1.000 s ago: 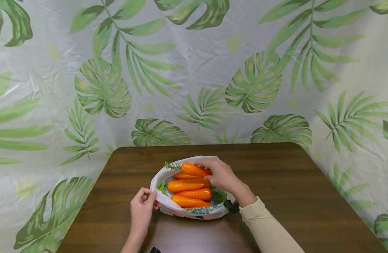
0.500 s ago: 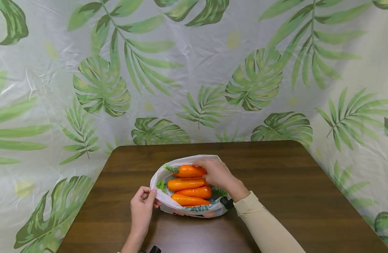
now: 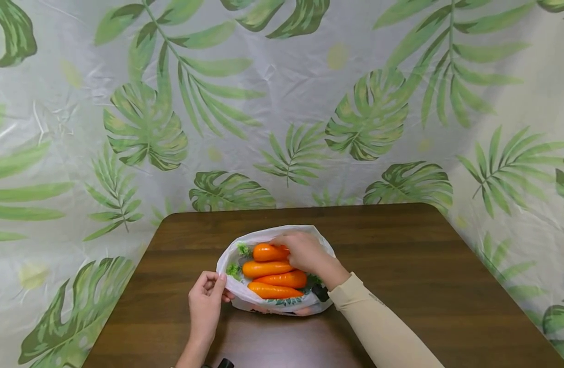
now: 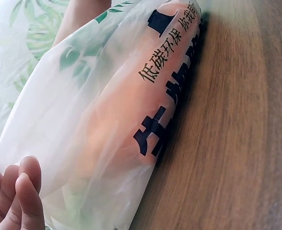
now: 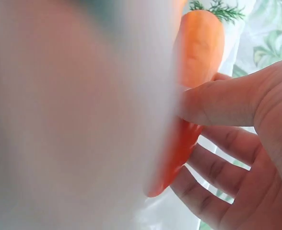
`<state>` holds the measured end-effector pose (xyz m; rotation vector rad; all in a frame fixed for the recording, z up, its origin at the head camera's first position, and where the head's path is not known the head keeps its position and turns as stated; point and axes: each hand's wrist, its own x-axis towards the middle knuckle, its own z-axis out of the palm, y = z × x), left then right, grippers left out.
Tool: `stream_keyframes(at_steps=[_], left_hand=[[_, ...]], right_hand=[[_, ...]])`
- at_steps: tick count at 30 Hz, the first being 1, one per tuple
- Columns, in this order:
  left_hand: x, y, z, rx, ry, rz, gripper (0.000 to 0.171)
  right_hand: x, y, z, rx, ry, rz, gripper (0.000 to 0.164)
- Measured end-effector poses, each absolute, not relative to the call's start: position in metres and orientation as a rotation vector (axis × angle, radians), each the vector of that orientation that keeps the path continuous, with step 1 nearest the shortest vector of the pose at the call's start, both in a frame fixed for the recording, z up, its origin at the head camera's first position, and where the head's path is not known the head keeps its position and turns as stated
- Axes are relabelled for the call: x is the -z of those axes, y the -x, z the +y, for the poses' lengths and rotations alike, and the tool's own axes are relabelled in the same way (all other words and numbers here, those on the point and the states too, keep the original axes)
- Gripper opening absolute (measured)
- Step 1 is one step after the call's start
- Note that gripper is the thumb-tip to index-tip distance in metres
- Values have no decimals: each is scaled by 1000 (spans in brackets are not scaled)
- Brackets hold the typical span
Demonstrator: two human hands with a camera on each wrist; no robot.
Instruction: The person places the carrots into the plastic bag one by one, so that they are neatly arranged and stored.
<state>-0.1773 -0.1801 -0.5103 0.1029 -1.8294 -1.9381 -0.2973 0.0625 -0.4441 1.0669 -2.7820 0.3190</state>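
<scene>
A white plastic bag (image 3: 282, 308) lies with its mouth spread, and several orange carrots (image 3: 273, 291) with green tops rest side by side inside. My left hand (image 3: 205, 301) pinches the bag's left rim between thumb and fingers; in the left wrist view the fingers (image 4: 28, 191) hold the thin film. Reaching in from the right, my right hand (image 3: 305, 253) grips the farthest carrot (image 3: 265, 252). In the right wrist view the thumb lies across that carrot (image 5: 198, 48) and the fingers curl behind it. A blurred pale shape hides the left half of that view.
Beneath the bag is a dark brown wooden table (image 3: 401, 276). A leaf-patterned sheet (image 3: 300, 92) hangs behind the table's far edge. Printed lettering runs along the bag's near side in the left wrist view.
My right hand has moved left and deeper into the bag, shifting the farthest carrot slightly left and down. The left hand keeps its place on the rim.
</scene>
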Motion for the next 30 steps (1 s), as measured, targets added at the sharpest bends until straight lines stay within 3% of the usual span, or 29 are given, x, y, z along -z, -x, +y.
stream_keyframes(at_steps=[14, 30], left_hand=[[512, 175, -180, 1931, -56, -1792, 20], [511, 175, -179, 1953, -40, -1775, 21]], right_hand=[[451, 303, 52, -152, -1092, -2811, 55], [456, 306, 51, -367, -1105, -2797, 48]])
